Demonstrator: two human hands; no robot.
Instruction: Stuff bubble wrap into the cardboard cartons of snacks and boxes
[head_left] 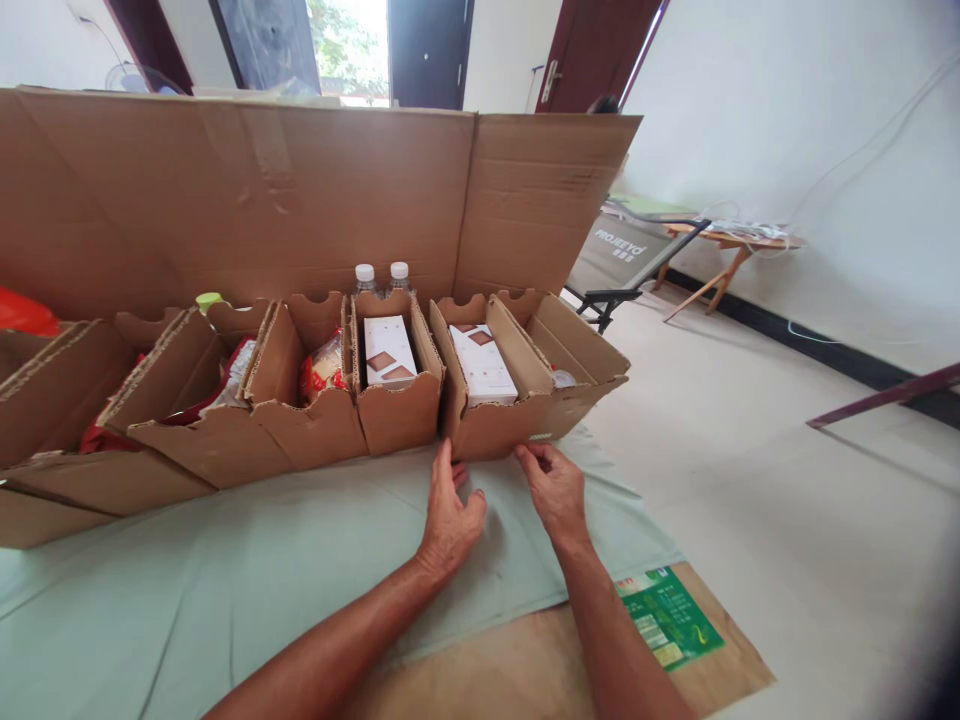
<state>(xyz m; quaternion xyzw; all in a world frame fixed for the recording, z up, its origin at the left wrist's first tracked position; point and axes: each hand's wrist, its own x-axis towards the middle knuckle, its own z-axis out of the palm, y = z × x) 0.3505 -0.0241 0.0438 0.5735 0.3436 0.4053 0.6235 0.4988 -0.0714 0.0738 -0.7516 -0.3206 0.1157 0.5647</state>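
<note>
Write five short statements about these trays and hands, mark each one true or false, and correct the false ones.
1. The left hand and right hand are both at the front wall of a cardboard tray that holds a white box. True.
2. Three bottles stand behind the trays. False: there are two bottles, both with white caps.
3. The trays sit on a pale green cloth. True.
4. The left hand holds a bottle. False: it rests on the cloth, with its fingers at the base of the tray.
5. The big cardboard sheet lies flat on the floor. False: it stands upright behind the trays.
</note>
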